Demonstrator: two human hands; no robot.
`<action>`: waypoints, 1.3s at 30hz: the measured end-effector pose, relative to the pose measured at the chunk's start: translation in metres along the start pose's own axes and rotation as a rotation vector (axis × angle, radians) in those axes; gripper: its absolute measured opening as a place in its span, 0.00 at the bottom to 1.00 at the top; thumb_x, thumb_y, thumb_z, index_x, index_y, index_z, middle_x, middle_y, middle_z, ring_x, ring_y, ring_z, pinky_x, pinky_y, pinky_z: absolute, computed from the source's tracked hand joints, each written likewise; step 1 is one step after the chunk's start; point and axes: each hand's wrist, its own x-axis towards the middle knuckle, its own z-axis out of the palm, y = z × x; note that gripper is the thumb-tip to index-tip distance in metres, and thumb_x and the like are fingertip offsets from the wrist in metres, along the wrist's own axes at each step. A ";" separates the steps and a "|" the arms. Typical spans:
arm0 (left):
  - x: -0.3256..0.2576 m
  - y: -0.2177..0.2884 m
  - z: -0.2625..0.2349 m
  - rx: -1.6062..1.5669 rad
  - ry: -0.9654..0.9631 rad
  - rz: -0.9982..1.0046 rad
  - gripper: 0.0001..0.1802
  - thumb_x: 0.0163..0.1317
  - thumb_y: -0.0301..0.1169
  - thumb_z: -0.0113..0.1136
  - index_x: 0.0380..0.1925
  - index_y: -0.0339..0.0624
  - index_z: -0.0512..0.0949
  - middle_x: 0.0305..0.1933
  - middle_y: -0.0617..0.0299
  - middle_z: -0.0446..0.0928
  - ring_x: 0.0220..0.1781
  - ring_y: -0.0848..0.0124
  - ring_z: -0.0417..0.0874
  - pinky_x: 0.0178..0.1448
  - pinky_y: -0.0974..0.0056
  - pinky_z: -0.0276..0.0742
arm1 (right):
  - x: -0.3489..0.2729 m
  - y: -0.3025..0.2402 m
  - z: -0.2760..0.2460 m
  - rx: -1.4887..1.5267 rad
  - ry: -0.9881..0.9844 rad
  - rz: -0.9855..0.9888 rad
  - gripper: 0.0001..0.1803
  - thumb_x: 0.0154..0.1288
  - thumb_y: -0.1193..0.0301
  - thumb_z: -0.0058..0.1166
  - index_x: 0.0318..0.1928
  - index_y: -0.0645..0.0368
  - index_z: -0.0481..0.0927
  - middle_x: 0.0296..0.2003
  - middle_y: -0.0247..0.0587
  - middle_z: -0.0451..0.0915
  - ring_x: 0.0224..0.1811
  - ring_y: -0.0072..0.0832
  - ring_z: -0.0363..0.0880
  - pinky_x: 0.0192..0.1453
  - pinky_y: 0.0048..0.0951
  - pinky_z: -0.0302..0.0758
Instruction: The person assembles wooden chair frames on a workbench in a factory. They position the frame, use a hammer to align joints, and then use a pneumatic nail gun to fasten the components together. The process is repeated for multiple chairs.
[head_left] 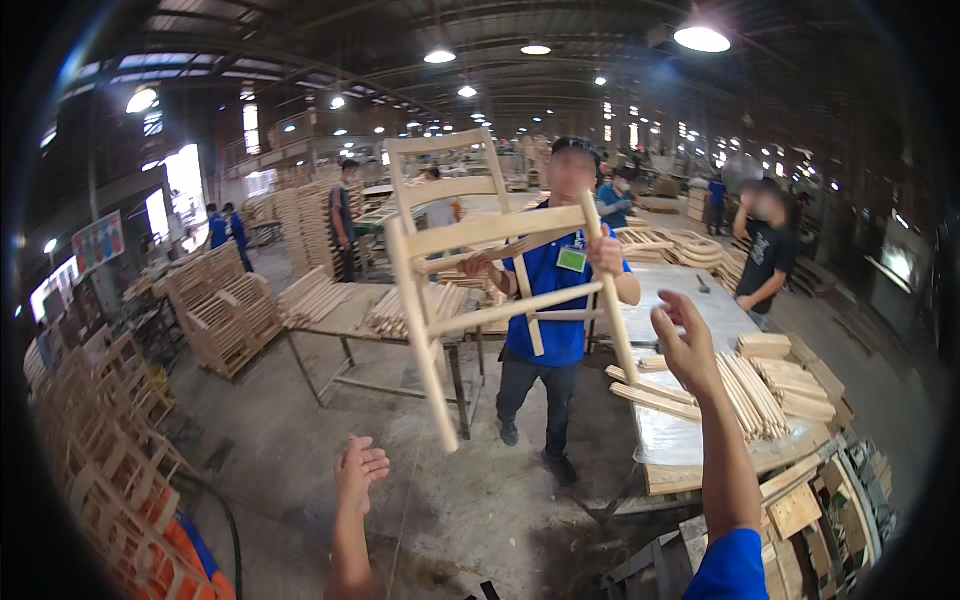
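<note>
A pale, unfinished wooden chair frame [510,235] without a seat is held up in front of me by a co-worker [545,330] in a blue shirt. Both of the co-worker's hands grip its rails. My right hand [687,345] is raised beside the chair's right front leg, fingers apart and curved, with a gap between hand and wood. Lower down, my left hand [360,472] reaches forward with its fingers stretched, to the left of the chair's lowest leg and apart from it. Neither hand holds anything.
On the right, a table [650,455] carries bundles of wooden sticks [750,400] and a hammer [703,285]. Behind the chair stands a metal-legged table [330,325] with more sticks. Chair frames [110,440] crowd the left side, near a dark hose [225,505] on the floor. Other people work farther back.
</note>
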 end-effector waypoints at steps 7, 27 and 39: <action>0.124 0.034 0.055 -0.277 -0.356 -0.146 0.51 0.75 0.69 0.41 0.70 0.27 0.65 0.62 0.36 0.78 0.60 0.50 0.83 0.64 0.49 0.80 | 0.098 0.078 -0.001 0.307 -0.047 0.614 0.38 0.77 0.36 0.46 0.66 0.56 0.75 0.48 0.42 0.82 0.47 0.31 0.80 0.49 0.35 0.77; 0.249 0.089 -0.029 -0.465 -0.608 -0.441 0.21 0.69 0.37 0.60 0.55 0.32 0.75 0.40 0.58 0.78 0.28 0.74 0.76 0.28 0.66 0.75 | 0.112 0.013 0.205 0.735 -0.886 1.066 0.38 0.80 0.38 0.43 0.61 0.65 0.75 0.45 0.56 0.85 0.38 0.38 0.88 0.40 0.35 0.88; 0.202 0.060 -0.039 -0.451 -0.607 -0.237 0.30 0.70 0.38 0.61 0.65 0.31 0.69 0.39 0.59 0.74 0.28 0.77 0.74 0.26 0.69 0.73 | 0.050 -0.028 0.178 0.559 -0.669 1.168 0.22 0.73 0.54 0.62 0.55 0.56 0.75 0.35 0.32 0.76 0.28 0.18 0.72 0.27 0.26 0.78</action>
